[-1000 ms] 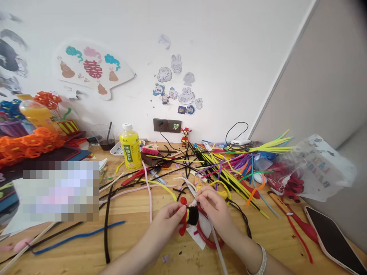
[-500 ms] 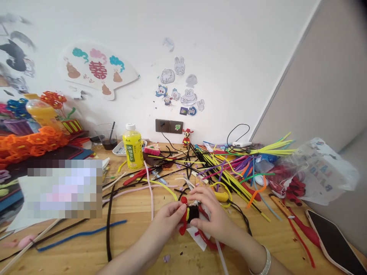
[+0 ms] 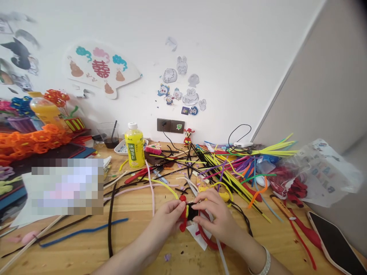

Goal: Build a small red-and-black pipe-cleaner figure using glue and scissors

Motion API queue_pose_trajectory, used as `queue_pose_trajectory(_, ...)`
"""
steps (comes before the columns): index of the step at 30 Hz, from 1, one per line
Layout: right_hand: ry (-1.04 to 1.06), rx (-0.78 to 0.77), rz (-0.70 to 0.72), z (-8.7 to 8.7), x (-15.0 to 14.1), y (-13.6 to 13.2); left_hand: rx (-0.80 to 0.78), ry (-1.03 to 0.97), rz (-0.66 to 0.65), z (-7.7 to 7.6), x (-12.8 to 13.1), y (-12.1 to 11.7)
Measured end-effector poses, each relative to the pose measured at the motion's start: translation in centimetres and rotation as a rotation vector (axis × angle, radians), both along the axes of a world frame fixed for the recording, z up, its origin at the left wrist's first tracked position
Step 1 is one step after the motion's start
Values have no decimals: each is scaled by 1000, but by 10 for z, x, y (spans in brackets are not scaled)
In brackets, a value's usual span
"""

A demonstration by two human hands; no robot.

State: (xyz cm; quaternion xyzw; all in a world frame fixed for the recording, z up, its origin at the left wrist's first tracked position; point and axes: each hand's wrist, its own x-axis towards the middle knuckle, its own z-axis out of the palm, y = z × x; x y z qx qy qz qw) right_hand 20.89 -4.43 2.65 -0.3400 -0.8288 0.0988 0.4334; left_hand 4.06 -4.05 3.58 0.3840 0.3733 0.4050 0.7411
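A small pipe-cleaner figure [image 3: 182, 215] with a red end, a yellow band and a black section is between my two hands. My left hand [image 3: 169, 217] pinches its red end between thumb and fingers. My right hand [image 3: 215, 215] curls around the black section, fingertips touching it from above and the thumb from below. Under my right hand lie red-handled scissors [image 3: 213, 244], their blades partly hidden. White paper [image 3: 197, 236] lies beneath the figure. A pale strip [image 3: 222, 256] runs from under my right hand toward the table's front edge.
A yellow drink bottle [image 3: 134, 147] stands at the back. Piled pipe cleaners [image 3: 229, 173] spread to the right, near a yellow tool [image 3: 224, 196] with a black cord. A phone [image 3: 335, 240] lies at far right. A small red figure [image 3: 187, 138] stands against the wall.
My right hand's fingers have moved from the figure's upper side to curl around its black section. My left hand keeps hold of the red end. The view has shifted slightly left.
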Motion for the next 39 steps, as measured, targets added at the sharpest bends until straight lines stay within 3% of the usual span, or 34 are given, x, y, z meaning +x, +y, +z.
queue_pose_trajectory(3,69,27,-10,-3,-4,0,-27,-17,-5,-1,1,1)
queue_pose_trajectory(12,270,-84,-141,-9,-5,1,-9,27,-2,2,1,-2)
queue_pose_trajectory(20,-47,-56,-69,1,-8,-6,31,61,-14,0,0,0)
queue_pose_trajectory(26,90,-94,-88,-6,-16,-6,159,194,-51,-12,-1,3)
queue_pose_trajectory(33,189,-186,-134,-15,-16,-4,161,261,-59,-18,0,5)
queue_pose_trajectory(36,204,-143,-215,-13,-8,-2,147,254,-70,-15,1,3)
queue_pose_trajectory(39,150,-30,-140,-6,0,-3,112,205,-51,-13,2,3)
